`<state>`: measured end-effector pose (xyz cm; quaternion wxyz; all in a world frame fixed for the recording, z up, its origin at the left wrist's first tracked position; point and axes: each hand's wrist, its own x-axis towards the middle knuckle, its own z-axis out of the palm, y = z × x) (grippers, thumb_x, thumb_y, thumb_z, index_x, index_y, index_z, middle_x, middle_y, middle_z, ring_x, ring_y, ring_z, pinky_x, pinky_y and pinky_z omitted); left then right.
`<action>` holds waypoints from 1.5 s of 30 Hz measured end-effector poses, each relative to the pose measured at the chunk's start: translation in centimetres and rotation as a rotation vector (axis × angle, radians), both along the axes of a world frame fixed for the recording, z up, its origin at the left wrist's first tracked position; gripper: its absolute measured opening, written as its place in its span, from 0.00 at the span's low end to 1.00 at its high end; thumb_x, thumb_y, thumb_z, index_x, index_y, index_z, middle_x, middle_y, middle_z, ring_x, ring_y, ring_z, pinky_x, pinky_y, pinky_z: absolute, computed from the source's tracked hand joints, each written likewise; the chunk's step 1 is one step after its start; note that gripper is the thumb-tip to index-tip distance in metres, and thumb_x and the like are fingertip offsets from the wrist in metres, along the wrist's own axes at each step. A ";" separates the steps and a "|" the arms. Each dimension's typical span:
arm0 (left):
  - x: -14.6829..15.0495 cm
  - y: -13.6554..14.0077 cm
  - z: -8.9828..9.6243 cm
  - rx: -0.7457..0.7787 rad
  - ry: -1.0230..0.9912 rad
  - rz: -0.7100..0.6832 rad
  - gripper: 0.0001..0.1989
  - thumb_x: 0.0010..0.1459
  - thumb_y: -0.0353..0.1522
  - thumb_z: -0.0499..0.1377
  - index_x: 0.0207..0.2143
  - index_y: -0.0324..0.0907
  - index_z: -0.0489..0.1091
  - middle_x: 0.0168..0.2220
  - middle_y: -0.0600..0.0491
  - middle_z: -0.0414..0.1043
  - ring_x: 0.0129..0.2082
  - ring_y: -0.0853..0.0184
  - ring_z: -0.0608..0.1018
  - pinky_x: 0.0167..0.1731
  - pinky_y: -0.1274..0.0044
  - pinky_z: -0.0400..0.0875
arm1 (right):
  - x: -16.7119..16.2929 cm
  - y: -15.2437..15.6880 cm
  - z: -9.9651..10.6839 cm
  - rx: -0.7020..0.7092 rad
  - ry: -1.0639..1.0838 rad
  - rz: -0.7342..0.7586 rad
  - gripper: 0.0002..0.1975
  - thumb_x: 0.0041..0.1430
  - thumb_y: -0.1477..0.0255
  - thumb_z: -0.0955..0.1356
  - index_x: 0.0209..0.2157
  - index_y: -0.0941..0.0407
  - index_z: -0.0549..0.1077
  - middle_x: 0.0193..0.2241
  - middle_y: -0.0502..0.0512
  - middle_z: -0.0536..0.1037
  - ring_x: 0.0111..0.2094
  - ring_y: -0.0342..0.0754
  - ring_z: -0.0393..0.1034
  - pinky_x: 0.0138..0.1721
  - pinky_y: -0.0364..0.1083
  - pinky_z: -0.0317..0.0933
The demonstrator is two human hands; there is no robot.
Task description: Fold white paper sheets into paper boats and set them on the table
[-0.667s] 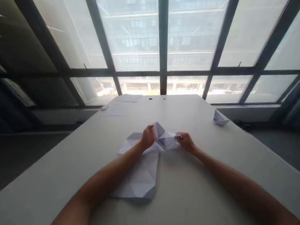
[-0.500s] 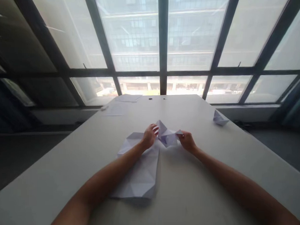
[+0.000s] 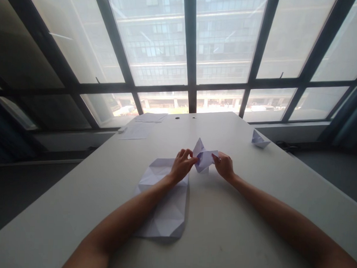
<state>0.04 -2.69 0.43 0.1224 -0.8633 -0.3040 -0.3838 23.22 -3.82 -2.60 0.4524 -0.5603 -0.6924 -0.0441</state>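
A folded white paper model [image 3: 205, 159], with a pointed peak standing up at its left, is held just above the table between both hands. My left hand [image 3: 183, 162] pinches its left side between thumb and fingers. On the opposite side, my right hand [image 3: 223, 164] grips a paper flap, its fingers partly hidden behind the fold. Beneath my left forearm lies a creased white sheet [image 3: 167, 204] with folded corners, partly covered by the arm.
A folded paper boat [image 3: 259, 140] stands near the right edge of the white table [image 3: 222, 225]. Flat white sheets [image 3: 134, 131] lie at the far left, beside a small pale object [image 3: 122, 129]. Large windows [image 3: 161, 39] rise behind the table.
My left hand has closed in on the paper model, from loosely beside it to a pinch. The model has turned, its peak now more upright, and my right hand has shifted slightly.
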 end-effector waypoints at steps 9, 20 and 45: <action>0.5 -0.8 0.3 -0.075 0.304 -0.221 0.12 0.64 0.32 0.56 0.47 0.54 0.75 0.40 0.50 0.68 0.42 0.63 0.65 0.43 0.73 0.62 | 0.1 -0.1 0.1 -0.006 0.015 0.028 0.25 0.68 0.57 0.56 0.22 0.56 0.67 0.23 0.54 0.72 0.24 0.46 0.62 0.28 0.43 0.49; 0.8 -1.8 1.4 -0.073 0.507 -0.025 0.17 0.60 0.21 0.55 0.45 0.47 0.73 0.46 0.47 0.64 0.45 0.59 0.64 0.44 0.70 0.60 | 0.1 0.0 0.2 -0.014 0.052 0.050 0.23 0.66 0.57 0.57 0.22 0.55 0.68 0.23 0.54 0.73 0.24 0.47 0.62 0.27 0.44 0.50; -0.7 0.7 -0.6 -0.046 -0.221 0.157 0.05 0.61 0.24 0.52 0.34 0.42 0.64 0.38 0.47 0.66 0.42 0.59 0.68 0.45 0.65 0.65 | 3.6 3.5 -0.7 -0.399 0.924 0.151 0.20 0.51 0.56 0.70 0.33 0.60 0.74 0.27 0.60 0.79 0.23 0.49 0.76 0.21 0.43 0.67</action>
